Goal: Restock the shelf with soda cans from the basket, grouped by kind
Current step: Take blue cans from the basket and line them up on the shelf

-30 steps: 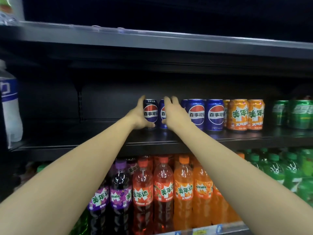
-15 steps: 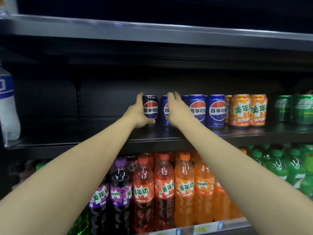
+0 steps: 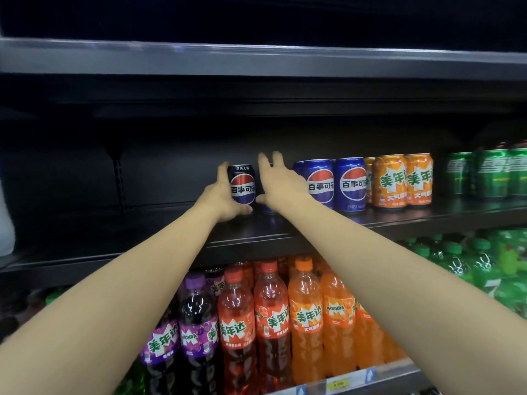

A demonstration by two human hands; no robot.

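A single view comes from a camera worn on the person's head, facing forward into the shelving, roughly level with the middle shelf [image 3: 256,235]. It sits close: both forearms reach out from the bottom corners, and the left hand [image 3: 219,195] and right hand [image 3: 281,183] meet near the frame's centre. The wide lens bends the upper shelf edge [image 3: 256,61] and takes in the row of bottles [image 3: 305,317] below. No second view exists to share the scene.

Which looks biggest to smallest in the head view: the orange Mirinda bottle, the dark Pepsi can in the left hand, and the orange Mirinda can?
1. Orange Mirinda bottle, though it sits nearer the camera.
2. Dark Pepsi can and orange Mirinda can: alike, unranked.
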